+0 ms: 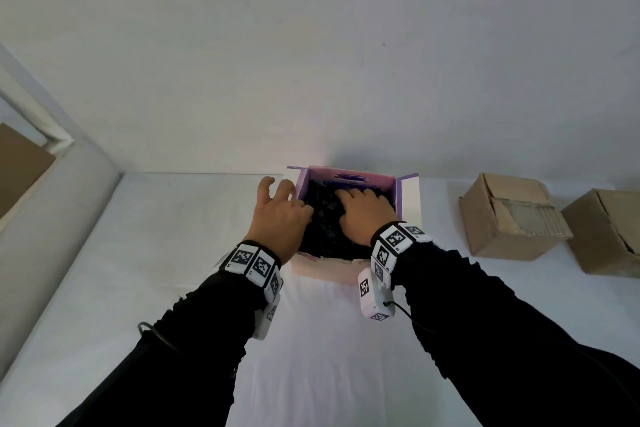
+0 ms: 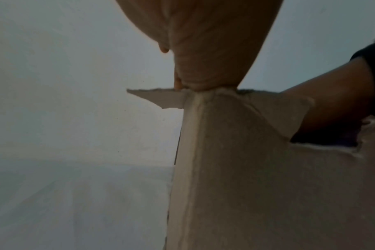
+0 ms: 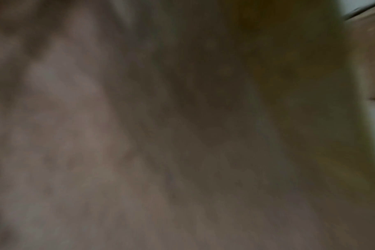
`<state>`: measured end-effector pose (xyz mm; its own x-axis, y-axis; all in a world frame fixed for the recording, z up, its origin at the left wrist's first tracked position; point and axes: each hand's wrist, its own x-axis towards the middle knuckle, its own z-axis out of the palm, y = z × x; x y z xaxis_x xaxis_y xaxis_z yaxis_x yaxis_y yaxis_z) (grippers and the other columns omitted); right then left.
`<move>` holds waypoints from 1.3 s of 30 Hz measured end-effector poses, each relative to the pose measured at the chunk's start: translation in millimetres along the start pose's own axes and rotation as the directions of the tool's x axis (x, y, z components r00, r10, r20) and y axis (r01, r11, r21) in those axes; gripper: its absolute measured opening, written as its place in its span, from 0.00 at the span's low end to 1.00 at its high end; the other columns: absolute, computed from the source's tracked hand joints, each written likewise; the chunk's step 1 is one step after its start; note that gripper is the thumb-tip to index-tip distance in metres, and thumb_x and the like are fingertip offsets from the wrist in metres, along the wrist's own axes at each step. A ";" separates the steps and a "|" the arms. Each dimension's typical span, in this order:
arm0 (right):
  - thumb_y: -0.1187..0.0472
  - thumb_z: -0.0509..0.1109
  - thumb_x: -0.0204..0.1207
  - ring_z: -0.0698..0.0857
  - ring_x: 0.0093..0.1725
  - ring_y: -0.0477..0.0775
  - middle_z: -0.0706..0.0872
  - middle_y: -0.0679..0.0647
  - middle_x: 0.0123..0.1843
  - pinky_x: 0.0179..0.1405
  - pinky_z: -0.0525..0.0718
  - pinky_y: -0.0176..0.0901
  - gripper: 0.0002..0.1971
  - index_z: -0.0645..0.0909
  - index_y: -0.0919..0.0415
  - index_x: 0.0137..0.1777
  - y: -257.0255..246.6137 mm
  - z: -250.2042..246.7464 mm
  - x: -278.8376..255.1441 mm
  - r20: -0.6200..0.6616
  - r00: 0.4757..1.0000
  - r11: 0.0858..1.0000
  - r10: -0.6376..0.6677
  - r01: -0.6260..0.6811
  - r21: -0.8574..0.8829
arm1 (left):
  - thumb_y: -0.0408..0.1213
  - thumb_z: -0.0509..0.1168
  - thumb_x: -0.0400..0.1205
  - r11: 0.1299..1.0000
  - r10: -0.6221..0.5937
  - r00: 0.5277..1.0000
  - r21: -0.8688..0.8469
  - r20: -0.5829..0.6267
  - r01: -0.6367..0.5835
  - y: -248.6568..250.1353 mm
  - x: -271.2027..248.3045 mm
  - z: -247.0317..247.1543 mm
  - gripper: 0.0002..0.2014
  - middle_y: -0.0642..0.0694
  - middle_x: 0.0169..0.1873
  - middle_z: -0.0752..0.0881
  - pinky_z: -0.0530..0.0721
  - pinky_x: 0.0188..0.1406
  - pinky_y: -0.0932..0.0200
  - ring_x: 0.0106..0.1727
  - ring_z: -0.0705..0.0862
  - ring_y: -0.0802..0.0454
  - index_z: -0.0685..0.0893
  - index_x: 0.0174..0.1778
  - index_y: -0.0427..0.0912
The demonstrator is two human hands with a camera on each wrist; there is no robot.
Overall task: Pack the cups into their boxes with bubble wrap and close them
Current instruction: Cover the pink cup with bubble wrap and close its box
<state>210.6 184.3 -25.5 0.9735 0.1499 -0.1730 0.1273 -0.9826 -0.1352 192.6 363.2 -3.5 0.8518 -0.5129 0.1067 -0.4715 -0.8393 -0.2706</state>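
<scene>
A white and purple box [image 1: 409, 199] stands open at the back of the white table [image 1: 166, 253]. Dark bubble wrap [image 1: 323, 218] fills it, and no cup shows. My right hand [image 1: 363, 210] lies flat on the wrap inside the box, fingers straight. My left hand [image 1: 278, 215] straddles the box's left wall, fingers spread outside it and thumb toward the wrap. The left wrist view shows my left hand's palm [image 2: 203, 42] resting on the box's torn top edge [image 2: 235, 169], with my right hand [image 2: 332, 101] reaching in. The right wrist view is a dark blur.
Two brown cardboard boxes [image 1: 509, 218] [image 1: 606, 236] sit to the right on the table, flaps folded over. A brown board [image 1: 20, 166] leans at the far left by a white frame. A pale wall rises just behind the open box.
</scene>
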 end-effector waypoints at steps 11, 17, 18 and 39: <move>0.60 0.63 0.76 0.63 0.79 0.56 0.69 0.50 0.79 0.71 0.68 0.60 0.29 0.65 0.51 0.79 -16.2 -3.3 20.6 0.090 0.957 0.960 -0.275 0.279 -0.034 | 0.61 0.71 0.71 0.987 0.066 0.998 -0.143 -0.020 -0.069 2.1 -53.5 23.6 0.15 0.58 0.46 0.84 0.53 0.74 0.33 0.69 0.74 0.43 0.85 0.41 0.53; 0.58 0.65 0.75 0.65 0.74 0.60 0.70 0.53 0.74 0.68 0.67 0.59 0.23 0.76 0.51 0.72 -18.7 -2.9 15.0 0.077 0.957 0.951 -0.281 0.288 -0.109 | 0.53 0.75 0.72 0.993 0.054 0.993 -0.102 -0.103 -0.065 4.4 -49.0 27.4 0.09 0.58 0.40 0.83 0.57 0.72 0.32 0.66 0.75 0.40 0.85 0.34 0.53; 0.60 0.65 0.74 0.67 0.72 0.60 0.73 0.53 0.71 0.65 0.69 0.58 0.22 0.77 0.51 0.69 -18.2 -3.8 13.4 -0.013 0.953 0.953 -0.301 0.300 -0.047 | 0.52 0.75 0.72 0.992 0.053 0.992 -0.105 -0.111 -0.065 4.2 -49.1 27.4 0.09 0.59 0.38 0.82 0.57 0.71 0.32 0.66 0.75 0.40 0.85 0.34 0.53; 0.50 0.65 0.79 0.71 0.59 0.58 0.76 0.52 0.59 0.56 0.73 0.57 0.11 0.84 0.50 0.55 -8.0 1.0 -27.2 -0.186 0.890 0.907 -0.416 0.421 -0.014 | 0.48 0.75 0.70 0.970 0.076 0.973 -0.211 -0.216 -0.122 18.2 -56.0 32.9 0.10 0.53 0.47 0.83 0.57 0.77 0.38 0.65 0.77 0.47 0.84 0.40 0.48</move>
<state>182.9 188.2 -20.6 0.8487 0.5222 0.0835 0.5282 -0.8294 -0.1817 143.9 382.6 -45.8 0.7441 -0.6018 0.2901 -0.6096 -0.7893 -0.0737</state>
